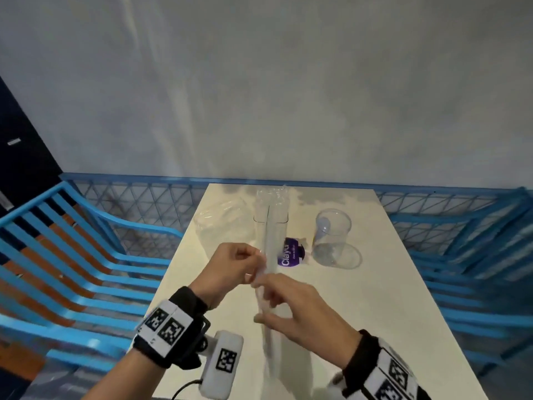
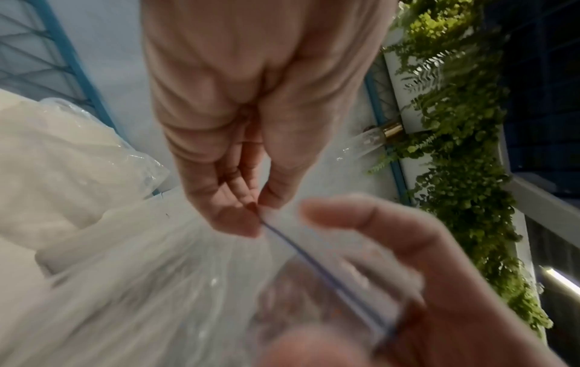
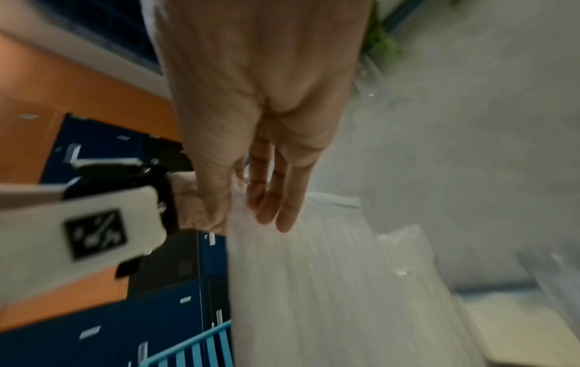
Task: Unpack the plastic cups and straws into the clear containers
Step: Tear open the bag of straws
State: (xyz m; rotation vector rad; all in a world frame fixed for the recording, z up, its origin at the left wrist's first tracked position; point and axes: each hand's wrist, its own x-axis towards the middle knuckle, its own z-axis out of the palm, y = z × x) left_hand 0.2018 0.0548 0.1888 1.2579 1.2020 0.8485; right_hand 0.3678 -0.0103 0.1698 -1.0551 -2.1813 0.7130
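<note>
The person is holding both forearms out in front of the body, each wrist wearing a black band with white coded markers. The left hand [image 1: 230, 268] is curling its fingers inward, thumb and forefinger pinching together in a tight grip. The right hand [image 1: 291, 306] is reaching in from the right, meeting the left hand almost fingertip to fingertip; its thumb and forefinger are pinching while the other fingers [image 3: 284, 198] are extending fairly straight.

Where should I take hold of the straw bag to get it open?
At its top edge, one hand on each side. The straw bag hangs upright with the blue zip line on top; the left hand and right hand already pinch it there.
</note>
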